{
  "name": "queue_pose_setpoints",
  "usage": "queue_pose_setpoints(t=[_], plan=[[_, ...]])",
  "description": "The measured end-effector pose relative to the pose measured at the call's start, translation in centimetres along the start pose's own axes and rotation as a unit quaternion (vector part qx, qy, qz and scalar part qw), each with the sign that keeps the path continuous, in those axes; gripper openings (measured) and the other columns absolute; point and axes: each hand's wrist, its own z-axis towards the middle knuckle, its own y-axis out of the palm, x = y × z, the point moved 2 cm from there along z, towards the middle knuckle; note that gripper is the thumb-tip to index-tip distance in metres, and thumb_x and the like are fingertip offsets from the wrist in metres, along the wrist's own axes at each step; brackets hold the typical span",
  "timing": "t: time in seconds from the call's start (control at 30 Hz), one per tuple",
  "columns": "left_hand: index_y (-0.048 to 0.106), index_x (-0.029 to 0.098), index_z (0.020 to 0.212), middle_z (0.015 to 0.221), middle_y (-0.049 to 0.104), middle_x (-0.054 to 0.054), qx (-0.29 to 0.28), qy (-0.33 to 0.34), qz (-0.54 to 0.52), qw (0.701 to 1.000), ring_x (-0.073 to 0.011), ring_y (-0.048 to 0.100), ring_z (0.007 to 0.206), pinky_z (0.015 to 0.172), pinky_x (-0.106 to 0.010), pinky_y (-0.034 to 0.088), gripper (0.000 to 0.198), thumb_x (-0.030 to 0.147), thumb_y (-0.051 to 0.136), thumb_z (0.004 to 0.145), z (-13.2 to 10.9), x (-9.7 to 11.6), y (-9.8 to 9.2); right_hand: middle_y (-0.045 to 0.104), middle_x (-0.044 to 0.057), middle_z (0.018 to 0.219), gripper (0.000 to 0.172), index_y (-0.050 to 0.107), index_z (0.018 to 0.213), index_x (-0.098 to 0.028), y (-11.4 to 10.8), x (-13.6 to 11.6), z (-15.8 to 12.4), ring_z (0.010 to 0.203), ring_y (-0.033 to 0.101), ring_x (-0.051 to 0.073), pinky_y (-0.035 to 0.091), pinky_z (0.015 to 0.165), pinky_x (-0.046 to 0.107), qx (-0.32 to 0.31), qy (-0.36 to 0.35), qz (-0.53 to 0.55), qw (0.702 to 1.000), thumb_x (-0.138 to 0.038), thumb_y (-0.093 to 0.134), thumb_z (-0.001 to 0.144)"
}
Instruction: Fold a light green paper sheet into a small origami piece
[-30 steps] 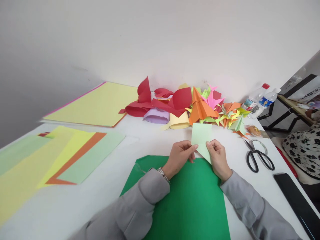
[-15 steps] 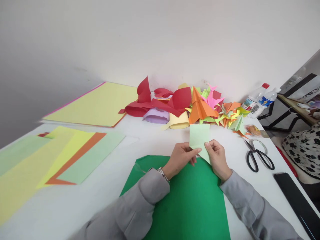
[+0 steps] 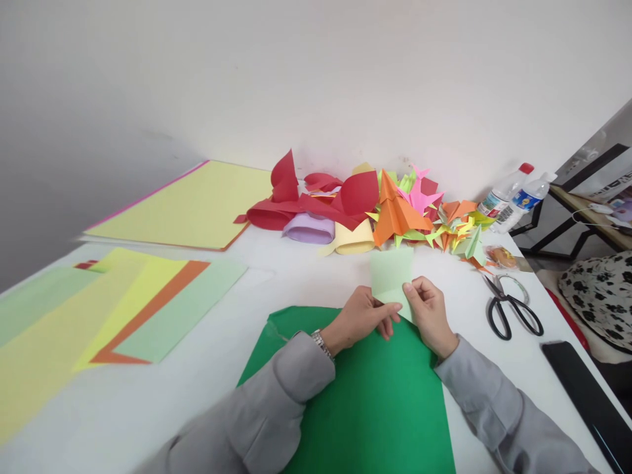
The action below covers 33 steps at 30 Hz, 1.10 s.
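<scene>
Fingers of my right hand [image 3: 428, 315] are closed on the pale green paper [image 3: 392, 270], thumb on its near face at the right edge. Left hand [image 3: 358, 319]: thumb lies along the paper's lower edge, other fingers curled below; cannot tell whether they pinch it. Paper is held over the far edge of a dark green sheet [image 3: 375, 401].

Progress: one slanting line crosses the paper's lower part; I judge it a fold already turned up. Upper part looks flat, no crease visible. Estimate: early in the folding, most of the piece yet to be worked.

Surroundings, clock centred on the paper, wall [image 3: 316, 79] at twelve: orange folded piece [image 3: 397, 217], apparently finished, at twelve; two bottles [image 3: 501, 194] at two; scissors [image 3: 502, 298] past three, untouched; black flat object [image 3: 585, 395] at four; loose paper sheets [image 3: 172, 319] near nine, apparently unfolded; large yellow sheet [image 3: 187, 207] at ten; red paper pieces [image 3: 274, 214], curled, between ten and eleven.
</scene>
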Motion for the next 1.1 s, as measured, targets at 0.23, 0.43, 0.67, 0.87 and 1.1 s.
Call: queue_pose_setpoints(t=[0.23,0.43,0.67,0.87,1.1], plan=[[0.066,0.01,0.057,0.041,0.06,-0.004,0.017,0.001,-0.003,1.0,-0.0138,0.054,0.033,0.039,-0.025,0.046,0.031,0.038,0.072,0.067,0.08,-0.1,0.04,0.042,-0.005,0.056,0.034,0.048,0.064,-0.021,0.24,-0.42,-0.22,0.052,0.036,0.011,0.031,0.051,0.026,0.014,-0.015,-0.005,1.0,-0.048,0.061,0.08],[0.065,0.009,0.055,0.04,0.059,-0.003,0.005,-0.011,0.022,1.0,-0.0145,0.056,0.034,0.038,-0.024,0.046,0.033,0.04,0.074,0.065,0.21,-0.35,0.08,0.041,-0.006,0.055,0.033,0.048,0.064,-0.02,0.48,-0.47,-0.55,0.052,0.036,0.011,0.032,0.051,0.025,0.016,-0.032,-0.008,0.999,-0.045,0.06,0.082],[0.067,0.009,0.056,0.04,0.06,-0.004,-0.013,-0.012,0.045,0.999,-0.013,0.055,0.034,0.039,-0.023,0.045,0.039,0.045,0.068,0.069,0.27,-0.19,0.15,0.041,-0.005,0.056,0.034,0.049,0.063,-0.02,0.38,-0.79,-0.6,0.054,0.036,0.011,0.033,0.051,0.025,0.059,-0.056,-0.011,0.997,-0.046,0.06,0.081],[0.065,0.01,0.051,0.038,0.058,-0.004,-0.016,0.006,0.057,0.998,-0.0126,0.053,0.032,0.037,-0.022,0.043,0.042,0.048,0.067,0.069,0.35,-0.25,0.21,0.041,-0.006,0.057,0.033,0.048,0.063,-0.02,0.41,-0.64,-0.57,0.054,0.036,0.011,0.033,0.052,0.025,0.064,-0.057,-0.008,0.996,-0.045,0.06,0.082],[0.066,0.01,0.054,0.039,0.059,-0.004,-0.03,-0.004,0.073,0.997,-0.0128,0.053,0.033,0.039,-0.023,0.044,0.04,0.047,0.068,0.069,0.41,-0.44,0.4,0.04,-0.006,0.055,0.035,0.048,0.063,-0.02,0.56,-0.77,-0.61,0.052,0.035,0.011,0.031,0.05,0.024,0.069,-0.055,-0.004,0.996,-0.047,0.059,0.082]])
